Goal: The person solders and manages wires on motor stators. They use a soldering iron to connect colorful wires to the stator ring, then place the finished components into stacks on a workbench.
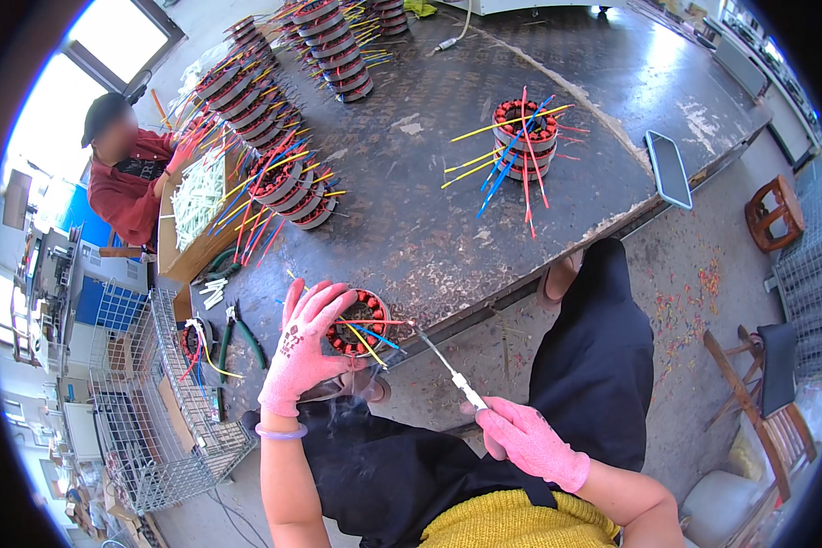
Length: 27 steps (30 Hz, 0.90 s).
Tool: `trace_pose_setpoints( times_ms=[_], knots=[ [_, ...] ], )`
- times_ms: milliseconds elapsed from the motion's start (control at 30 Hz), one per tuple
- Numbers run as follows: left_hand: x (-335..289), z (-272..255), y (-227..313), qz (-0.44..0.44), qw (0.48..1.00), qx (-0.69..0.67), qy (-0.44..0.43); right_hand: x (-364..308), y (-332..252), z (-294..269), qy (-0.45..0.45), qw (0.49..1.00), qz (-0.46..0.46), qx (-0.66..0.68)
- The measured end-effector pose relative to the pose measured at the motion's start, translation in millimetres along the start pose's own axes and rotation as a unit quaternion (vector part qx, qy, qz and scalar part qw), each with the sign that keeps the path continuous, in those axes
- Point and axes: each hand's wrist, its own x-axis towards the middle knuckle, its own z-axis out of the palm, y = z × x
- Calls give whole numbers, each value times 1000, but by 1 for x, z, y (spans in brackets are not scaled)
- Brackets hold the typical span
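My left hand (303,352), in a pink glove, is closed on a motor stator (371,303) with red windings near the table's front edge. Red, blue and yellow wire leads stick out of the ring toward the right. In my gloved right hand (530,443) is a soldering iron (466,388), gripped by its pale handle. Its thin metal tip points up and left, to the end of a red lead (374,321); whether they touch I cannot tell. Faint smoke hangs below my left hand.
Leaning stator stacks (292,187) stand far left, and a short stator stack (525,142) right of centre. A phone (669,169) lies at the table edge. Green-handled pliers (244,338), a wire basket (155,402) and a box of white tubes (192,247) are left, near a co-worker (128,187).
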Motion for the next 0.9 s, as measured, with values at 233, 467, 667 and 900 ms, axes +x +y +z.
trace_pose_setpoints(
  times_ms=[233, 467, 667, 900],
  knots=[
    [-1, -1, 1, -3, 1000, -2, 0, 1, 0, 1, 2, 1000, -2, 2],
    [0, 1, -1, -3, 1000, -6, 2, 1, 3, 0, -3, 1000, -15, 14],
    [0, -1, 1, -5, 1000, -2, -3, 0, 0, -1, -2, 1000, -2, -5],
    [-1, 0, -1, 1, 1000, 2, -1, 1, 1, 0, -1, 1000, -17, -4]
  ],
)
